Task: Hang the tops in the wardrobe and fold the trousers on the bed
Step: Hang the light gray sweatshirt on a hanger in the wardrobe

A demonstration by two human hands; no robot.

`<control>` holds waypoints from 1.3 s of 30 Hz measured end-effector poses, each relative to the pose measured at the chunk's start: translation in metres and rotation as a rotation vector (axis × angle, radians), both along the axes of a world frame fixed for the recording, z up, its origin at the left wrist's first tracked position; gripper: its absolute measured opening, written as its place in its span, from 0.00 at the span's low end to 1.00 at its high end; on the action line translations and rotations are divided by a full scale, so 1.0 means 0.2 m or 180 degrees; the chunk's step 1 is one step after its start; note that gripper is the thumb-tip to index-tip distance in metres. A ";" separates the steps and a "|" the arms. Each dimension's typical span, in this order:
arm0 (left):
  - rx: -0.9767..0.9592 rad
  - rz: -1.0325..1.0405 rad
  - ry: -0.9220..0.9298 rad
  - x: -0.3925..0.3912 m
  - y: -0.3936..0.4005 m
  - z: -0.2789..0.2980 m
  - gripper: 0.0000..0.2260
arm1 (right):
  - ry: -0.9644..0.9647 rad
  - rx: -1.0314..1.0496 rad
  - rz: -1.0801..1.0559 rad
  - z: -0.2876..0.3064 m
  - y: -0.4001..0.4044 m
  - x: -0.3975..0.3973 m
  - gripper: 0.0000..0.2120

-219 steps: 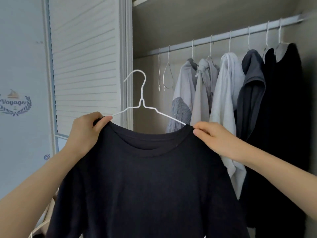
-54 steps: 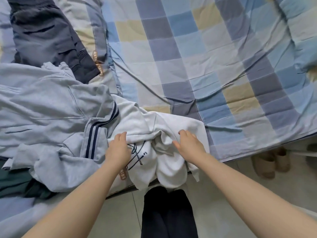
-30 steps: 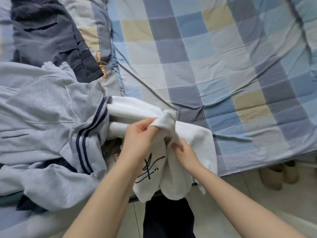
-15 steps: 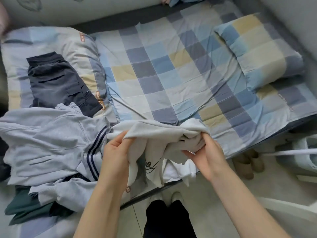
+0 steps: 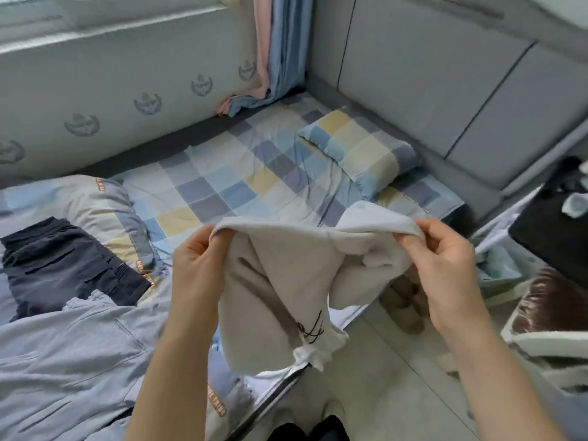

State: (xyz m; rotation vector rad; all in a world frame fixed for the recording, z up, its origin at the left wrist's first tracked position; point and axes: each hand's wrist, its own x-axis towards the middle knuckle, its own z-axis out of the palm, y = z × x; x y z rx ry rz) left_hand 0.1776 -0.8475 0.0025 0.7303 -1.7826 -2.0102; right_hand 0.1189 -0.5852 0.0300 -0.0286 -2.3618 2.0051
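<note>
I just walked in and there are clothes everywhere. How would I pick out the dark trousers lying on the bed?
Start at the checked bed and look to its left end, where a quilt is bunched up. The trousers lie flat on it, just beyond the pale blue-grey top. They are the only near-black garment there; the garment held up in both hands is off-white.

An off-white garment carries a thin black scribble-like print near its lower edge. The bed sheet is a check of pale blue, grey-blue, cream and soft yellow squares; the pillow matches it. Dark navy trousers lie beside a light grey-blue top. The curtain is pink and blue. The wall is white with grey wreath emblems.
</note>
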 end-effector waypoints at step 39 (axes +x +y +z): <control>-0.0813 -0.2527 0.0928 0.48 2.70 0.56 0.15 | -0.1526 0.2176 -0.1400 0.04 2.52 1.32 0.06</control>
